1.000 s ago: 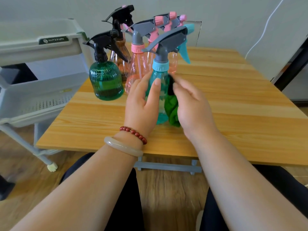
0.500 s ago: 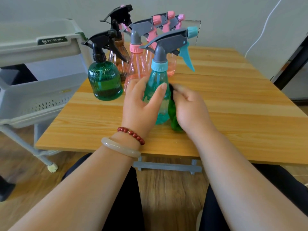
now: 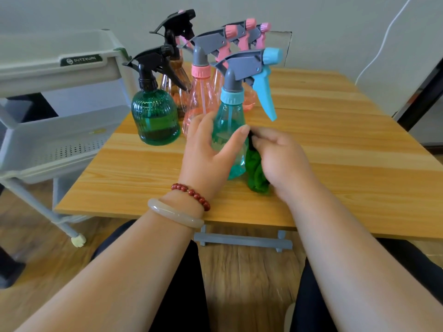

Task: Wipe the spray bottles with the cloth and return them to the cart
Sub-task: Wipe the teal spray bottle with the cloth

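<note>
Grip: left hand [image 3: 208,154] wraps the body of the teal spray bottle [image 3: 230,118], thumb laid across the near face, fingers round the far left side. Right hand [image 3: 282,159] clutches a bunched green cloth [image 3: 256,173], fingers curled over its top. The cloth lies against the bottle's lower right flank and hangs down to the tabletop.

Bottle: upright on the wooden table [image 3: 335,164], toward the near edge, centre. Grey sprayer head points right; blue trigger hangs down on that side.

Surroundings: cluster of other bottles just behind and to the left, all upright on the table.
- green ribbed bottle [image 3: 154,118], black sprayer, nearest the left edge
- pink bottle [image 3: 200,99], grey head, just behind the left hand's fingers
- amber bottle [image 3: 175,75], black sprayer, further back
- two more pink bottles [image 3: 249,104], mostly hidden behind the teal one

Grey cart [image 3: 60,130] stands beside the table's left edge; its perforated middle shelf is open toward the table.

Pose: both forearms reach forward from the lap, and the hands meet at the bottle. Left wrist carries a red bead bracelet [image 3: 191,195] and a pale bangle [image 3: 175,213].
</note>
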Demonstrator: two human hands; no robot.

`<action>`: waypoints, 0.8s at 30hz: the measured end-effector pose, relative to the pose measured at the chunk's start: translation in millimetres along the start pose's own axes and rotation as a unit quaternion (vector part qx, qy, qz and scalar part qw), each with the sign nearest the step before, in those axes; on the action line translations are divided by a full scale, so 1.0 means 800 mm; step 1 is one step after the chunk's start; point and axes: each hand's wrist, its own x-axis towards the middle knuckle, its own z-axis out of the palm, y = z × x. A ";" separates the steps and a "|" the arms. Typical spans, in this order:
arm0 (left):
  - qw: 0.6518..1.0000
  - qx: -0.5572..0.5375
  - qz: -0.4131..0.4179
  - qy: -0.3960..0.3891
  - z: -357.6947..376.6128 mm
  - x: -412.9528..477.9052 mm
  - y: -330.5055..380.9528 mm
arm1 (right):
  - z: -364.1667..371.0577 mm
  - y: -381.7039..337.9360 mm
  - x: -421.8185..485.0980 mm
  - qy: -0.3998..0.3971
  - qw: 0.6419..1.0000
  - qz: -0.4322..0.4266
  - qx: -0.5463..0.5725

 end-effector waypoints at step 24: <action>0.999 -0.018 -0.003 0.038 -0.006 -0.001 0.003 | 0.003 -0.006 0.004 0.024 0.995 -0.079 0.058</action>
